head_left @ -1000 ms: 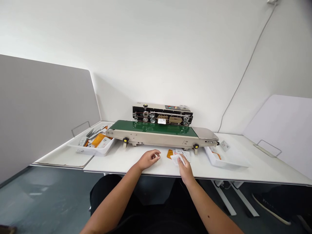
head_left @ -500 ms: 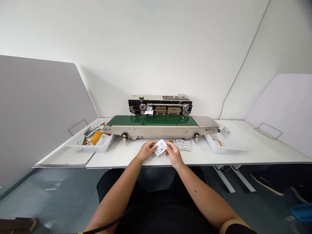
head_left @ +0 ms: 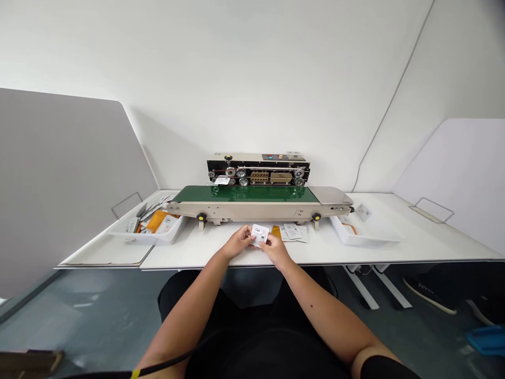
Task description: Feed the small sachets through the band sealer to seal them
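Note:
A small white printed sachet (head_left: 260, 233) is held upright near the table's front edge. My left hand (head_left: 239, 242) pinches its left side, and my right hand (head_left: 275, 249) grips the lower right corner. Just right of my hands, several white and orange sachets (head_left: 294, 232) lie on the table. Behind them stands a band sealing machine (head_left: 258, 172) with a green conveyor belt (head_left: 246, 194). Another white sachet (head_left: 221, 180) sits at the left end of its rollers.
On the left, a white tray (head_left: 173, 238) holds orange and white sachets and a grey-bladed tool. A second white tray (head_left: 371, 241), with an orange-edged sachet inside, is at the right. One sachet (head_left: 363, 212) lies behind it. Grey partitions (head_left: 71, 184) flank the table (head_left: 221, 258).
The sachet in my hands has turned from slanted to nearly straight, and my right hand has shifted to its lower corner. The sachet at the machine's rollers has moved left.

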`<state>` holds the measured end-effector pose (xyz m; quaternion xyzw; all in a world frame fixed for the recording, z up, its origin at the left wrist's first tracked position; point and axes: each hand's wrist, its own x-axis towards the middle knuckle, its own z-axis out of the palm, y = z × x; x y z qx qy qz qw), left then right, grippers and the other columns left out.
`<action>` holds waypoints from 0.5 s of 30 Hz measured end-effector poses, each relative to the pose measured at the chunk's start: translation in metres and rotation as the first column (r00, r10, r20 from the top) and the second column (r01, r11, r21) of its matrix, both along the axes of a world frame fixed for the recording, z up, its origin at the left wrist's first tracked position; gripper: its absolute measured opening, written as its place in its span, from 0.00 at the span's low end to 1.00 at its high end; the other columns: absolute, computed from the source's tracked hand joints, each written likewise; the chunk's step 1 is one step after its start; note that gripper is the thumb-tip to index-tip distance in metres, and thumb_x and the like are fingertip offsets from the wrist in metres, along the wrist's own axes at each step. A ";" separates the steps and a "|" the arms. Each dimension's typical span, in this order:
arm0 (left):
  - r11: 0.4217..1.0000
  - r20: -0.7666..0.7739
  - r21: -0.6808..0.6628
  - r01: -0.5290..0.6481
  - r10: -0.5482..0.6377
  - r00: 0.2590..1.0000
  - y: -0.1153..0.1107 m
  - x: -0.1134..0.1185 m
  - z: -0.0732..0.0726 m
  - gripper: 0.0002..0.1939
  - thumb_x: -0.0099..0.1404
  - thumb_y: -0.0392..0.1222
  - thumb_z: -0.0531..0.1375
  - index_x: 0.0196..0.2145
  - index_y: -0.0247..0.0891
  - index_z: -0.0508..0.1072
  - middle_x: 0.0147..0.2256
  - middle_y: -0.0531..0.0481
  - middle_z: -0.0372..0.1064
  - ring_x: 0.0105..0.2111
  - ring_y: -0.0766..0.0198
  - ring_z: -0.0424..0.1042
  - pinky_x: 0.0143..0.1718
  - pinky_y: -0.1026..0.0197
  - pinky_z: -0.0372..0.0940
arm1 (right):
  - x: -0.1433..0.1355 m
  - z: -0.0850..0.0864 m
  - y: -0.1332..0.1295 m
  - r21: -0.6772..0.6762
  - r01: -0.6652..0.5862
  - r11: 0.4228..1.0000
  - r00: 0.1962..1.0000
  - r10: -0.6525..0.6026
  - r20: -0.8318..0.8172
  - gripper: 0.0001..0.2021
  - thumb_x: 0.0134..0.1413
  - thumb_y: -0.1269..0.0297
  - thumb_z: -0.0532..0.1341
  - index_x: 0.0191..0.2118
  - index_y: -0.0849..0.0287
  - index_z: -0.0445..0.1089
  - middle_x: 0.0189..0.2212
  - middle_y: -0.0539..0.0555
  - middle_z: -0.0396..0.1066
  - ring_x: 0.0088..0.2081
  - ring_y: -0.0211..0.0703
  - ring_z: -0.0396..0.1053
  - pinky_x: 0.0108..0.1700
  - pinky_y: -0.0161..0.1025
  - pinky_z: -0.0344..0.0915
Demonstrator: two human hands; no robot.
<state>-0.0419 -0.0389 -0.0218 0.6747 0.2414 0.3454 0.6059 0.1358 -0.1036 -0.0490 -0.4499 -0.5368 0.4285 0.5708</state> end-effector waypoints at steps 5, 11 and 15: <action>0.985 -0.078 0.173 -0.010 0.023 0.997 0.001 -0.002 0.000 0.22 0.63 0.54 0.65 0.46 0.38 0.64 0.42 0.46 0.70 0.38 0.62 0.73 0.38 0.59 0.68 | 0.019 0.030 0.020 0.021 0.069 0.997 0.997 -0.070 0.042 0.19 0.54 0.48 0.64 0.43 0.58 0.74 0.34 0.55 0.77 0.32 0.44 0.76 0.30 0.37 0.71; 0.934 -0.182 0.346 -0.095 0.166 0.969 -0.003 -0.005 0.005 0.16 0.66 0.51 0.62 0.46 0.39 0.67 0.47 0.44 0.68 0.43 0.61 0.69 0.44 0.59 0.65 | 0.131 0.139 0.077 0.104 0.371 0.923 0.927 -0.361 -0.106 0.19 0.49 0.55 0.70 0.43 0.62 0.73 0.24 0.51 0.73 0.19 0.33 0.66 0.20 0.28 0.61; 0.924 -0.195 0.370 -0.097 0.179 0.964 -0.004 -0.006 0.004 0.15 0.67 0.50 0.61 0.47 0.40 0.67 0.49 0.45 0.66 0.43 0.61 0.67 0.43 0.60 0.65 | 0.194 0.175 0.113 -0.072 0.686 0.724 0.702 -0.684 -0.199 0.06 0.56 0.65 0.64 0.36 0.63 0.70 0.18 0.46 0.65 0.16 0.29 0.59 0.18 0.26 0.56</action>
